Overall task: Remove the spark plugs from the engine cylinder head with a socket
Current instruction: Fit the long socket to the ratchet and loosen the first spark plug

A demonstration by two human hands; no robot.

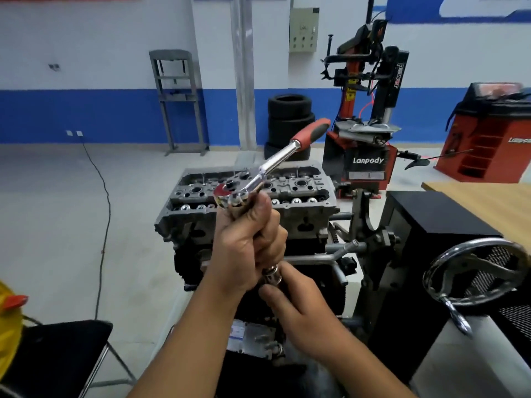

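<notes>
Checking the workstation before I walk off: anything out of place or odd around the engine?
Nothing looks damaged or spilled. The ratchet is off the cylinder head, held up by the left hand, while the right hand pinches the socket.

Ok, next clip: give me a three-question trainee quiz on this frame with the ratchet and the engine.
1. True or false: the ratchet is seated on the cylinder head.
2. Which hand grips the extension just below the ratchet's head?
3. The right hand pinches: A) the socket at the lower end, B) the red handle, C) the handwheel.

Key:
1. False; it is held up in front of the engine.
2. The left hand.
3. A.
</notes>
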